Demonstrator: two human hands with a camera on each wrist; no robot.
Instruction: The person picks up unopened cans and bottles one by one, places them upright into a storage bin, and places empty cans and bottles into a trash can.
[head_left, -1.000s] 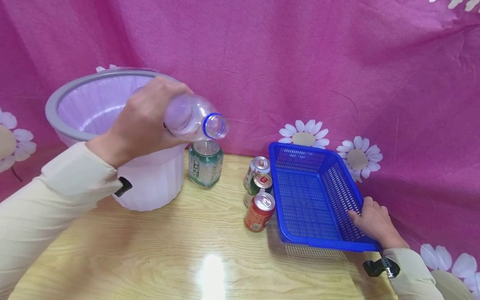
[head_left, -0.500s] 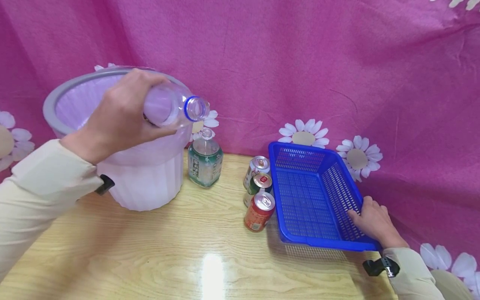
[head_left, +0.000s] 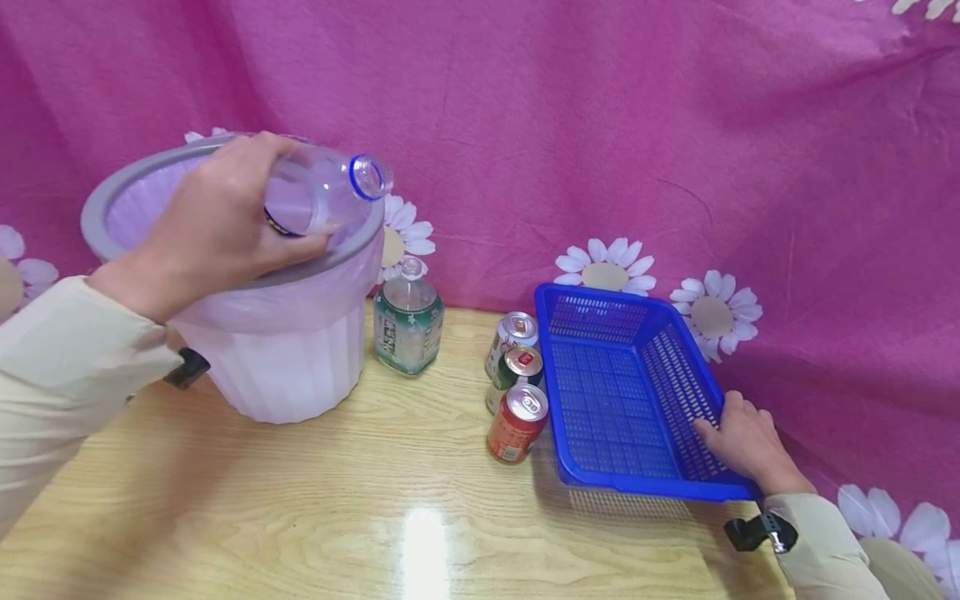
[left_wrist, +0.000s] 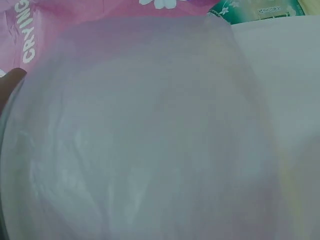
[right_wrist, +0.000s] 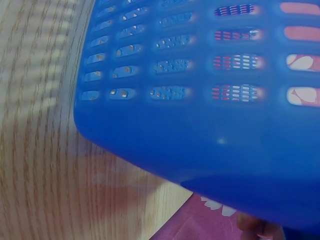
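Note:
My left hand grips an uncapped clear plastic bottle with a blue neck ring. The bottle lies tilted over the grey rim of a white bin with a lilac liner, its mouth pointing right and up. In the left wrist view the pale bin wall fills most of the picture. At the right, my right hand holds the side rim of a blue slatted plastic basket, thumb inside. Its outer wall covers much of the right wrist view, with fingertips at the lower edge.
A clear bottle with a green label stands beside the bin. Three drink cans, a whitish one, a green one and a red one, stand along the basket's left side. A pink flowered cloth hangs behind the wooden table.
My left hand has carried the clear bottle left and up, from in front of the green-labelled bottle to over the bin's rim. The right hand and basket have stayed in place.

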